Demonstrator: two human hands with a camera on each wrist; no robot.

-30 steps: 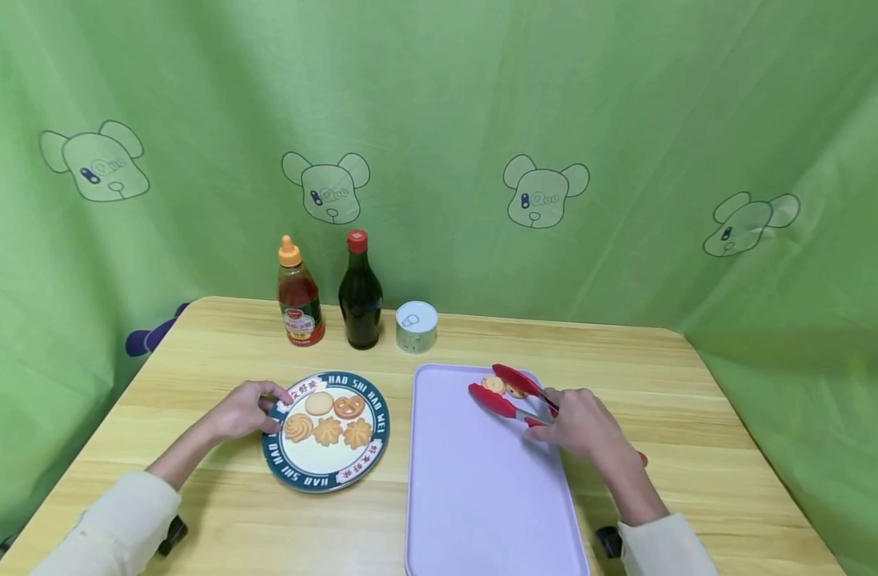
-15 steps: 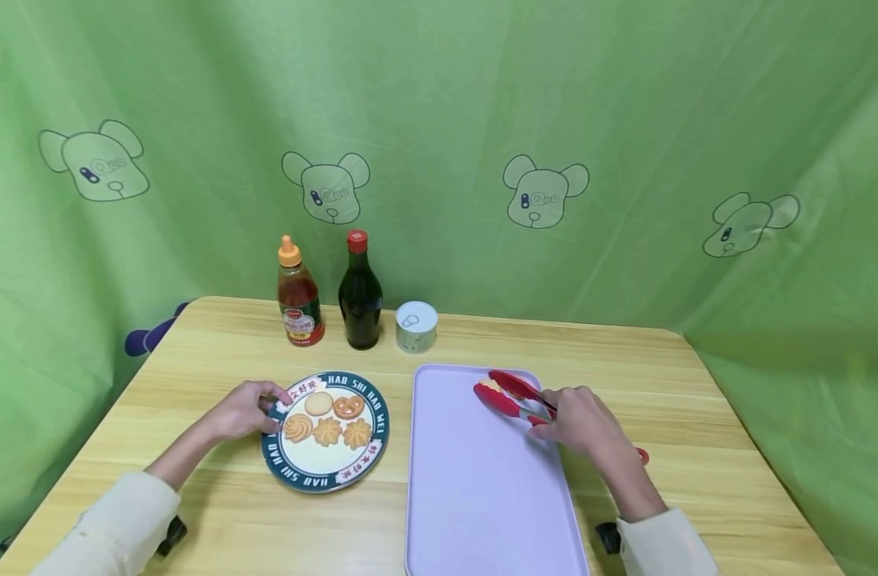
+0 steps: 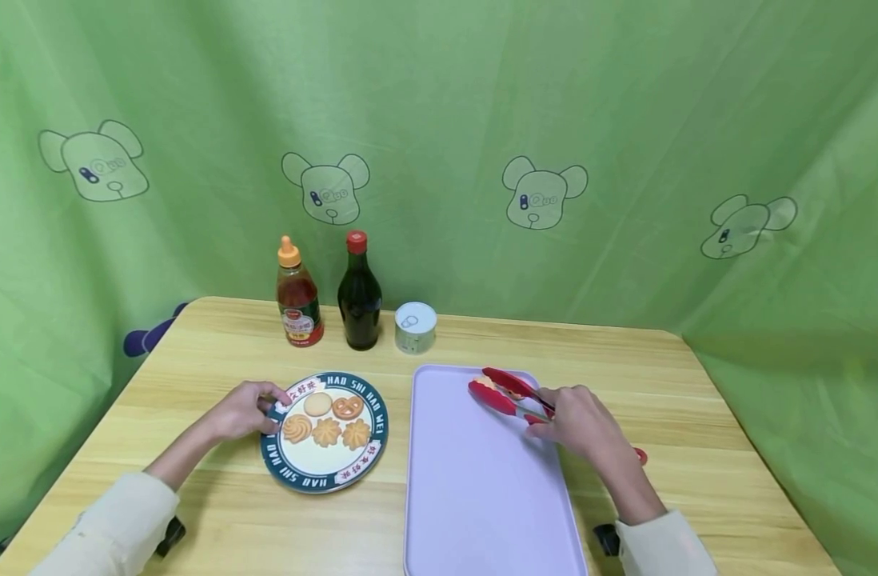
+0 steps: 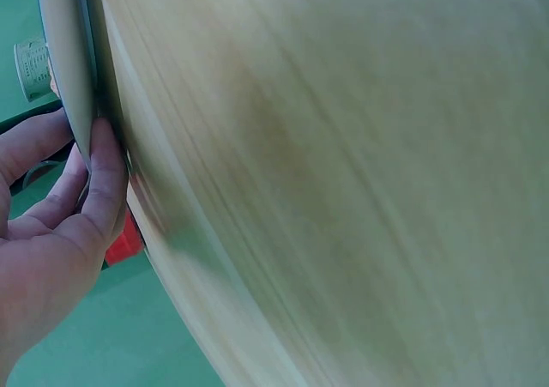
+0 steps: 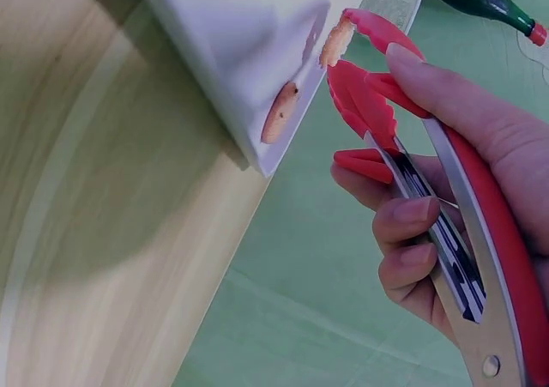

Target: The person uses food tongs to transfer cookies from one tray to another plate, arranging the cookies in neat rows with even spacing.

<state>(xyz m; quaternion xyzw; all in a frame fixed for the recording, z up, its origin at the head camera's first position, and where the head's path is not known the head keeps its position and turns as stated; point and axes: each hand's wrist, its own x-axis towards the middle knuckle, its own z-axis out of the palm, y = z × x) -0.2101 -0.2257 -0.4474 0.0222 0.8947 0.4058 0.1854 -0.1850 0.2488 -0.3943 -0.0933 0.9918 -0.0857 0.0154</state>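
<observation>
My left hand (image 3: pixel 245 412) pinches the left rim of a round plate (image 3: pixel 288 470), thumb above and fingers beneath, as the left wrist view shows. Several cookies (image 3: pixel 327 432) lie on that plate, one pretzel-shaped. My right hand (image 3: pixel 581 418) grips red-tipped metal tongs (image 3: pixel 495 400) over the far end of a lilac tray (image 3: pixel 482 496). Between the tong tips sits a pale cookie (image 5: pixel 336 45), partly covered by them in the head view. A second cookie (image 5: pixel 280 114) with dark specks lies on the tray close by, near its corner.
Behind the plate stand an orange-capped sauce bottle (image 3: pixel 299 308) and a dark bottle (image 3: pixel 360 300) with a red cap. A can (image 3: pixel 415 328) stands right of them, behind the tray. A green curtain (image 3: pixel 439 160) hangs past the table's far edge.
The tongs have narrowed around the cookie and shifted slightly left with it, by my right hand. My left hand has stayed at the plate's rim.
</observation>
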